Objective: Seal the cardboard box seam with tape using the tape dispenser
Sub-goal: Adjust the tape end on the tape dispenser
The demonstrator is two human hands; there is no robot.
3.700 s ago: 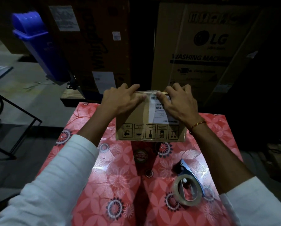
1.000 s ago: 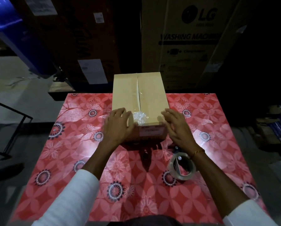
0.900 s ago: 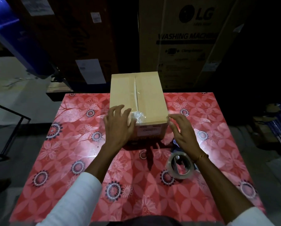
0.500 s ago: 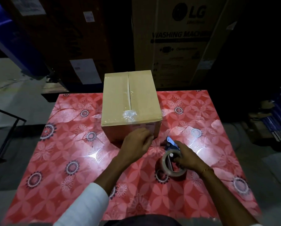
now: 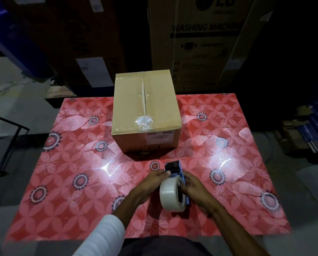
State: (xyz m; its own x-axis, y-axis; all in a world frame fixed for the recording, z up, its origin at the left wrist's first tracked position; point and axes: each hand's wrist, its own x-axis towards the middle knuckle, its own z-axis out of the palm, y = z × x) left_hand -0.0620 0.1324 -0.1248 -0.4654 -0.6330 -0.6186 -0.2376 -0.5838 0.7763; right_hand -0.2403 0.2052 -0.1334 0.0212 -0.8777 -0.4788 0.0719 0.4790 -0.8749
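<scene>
A brown cardboard box (image 5: 128, 106) stands on the far middle of the red flowered table (image 5: 77, 163). Its top flaps meet in a centre seam (image 5: 143, 97) with clear tape along it and a crumpled wad of tape at the near end. Nearer to me, both hands hold a blue tape dispenser (image 5: 174, 170) with a roll of clear tape (image 5: 170, 194), upright just above the table. My right hand (image 5: 195, 189) grips its right side. My left hand (image 5: 150, 183) pinches its front left edge.
Large cartons stand behind the table, one marked as a washing machine (image 5: 206, 43). A blue bin (image 5: 10, 39) is at the far left and a black metal frame (image 5: 8, 145) stands left of the table. Stacked goods lie on the floor at the right.
Both hands left the box. My right hand picked the tape dispenser up off the table and stood it upright; my left hand came back from the box front to join it.
</scene>
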